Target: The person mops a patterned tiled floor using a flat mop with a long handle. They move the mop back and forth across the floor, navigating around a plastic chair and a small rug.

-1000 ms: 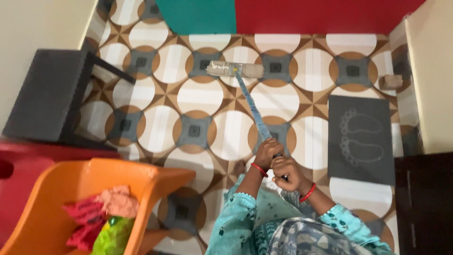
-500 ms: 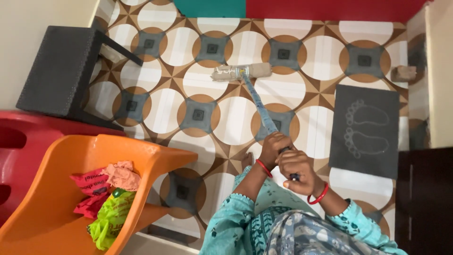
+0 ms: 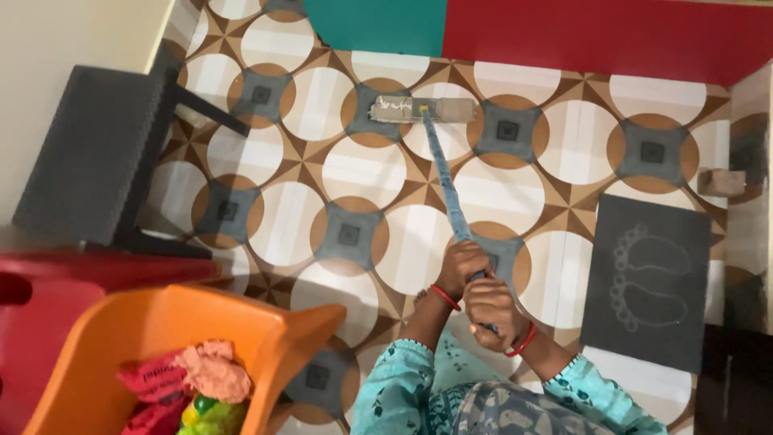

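Mop handle [image 3: 444, 179] gripped by both hands [image 3: 475, 286].

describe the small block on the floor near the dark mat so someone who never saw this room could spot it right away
Start at the patterned tile floor and find the dark grey mat with pale footprint outlines at the right. Just beyond its far right corner, against the wall, sits the small brownish block. It is far smaller than the mat, plain and boxy, and lies well apart from the mop head.

A crumpled red packet [image 3: 151, 379] lies in the orange chair [image 3: 121, 338] at near left. A yellow-green bag [image 3: 211, 417] sits just beside it, nearer.
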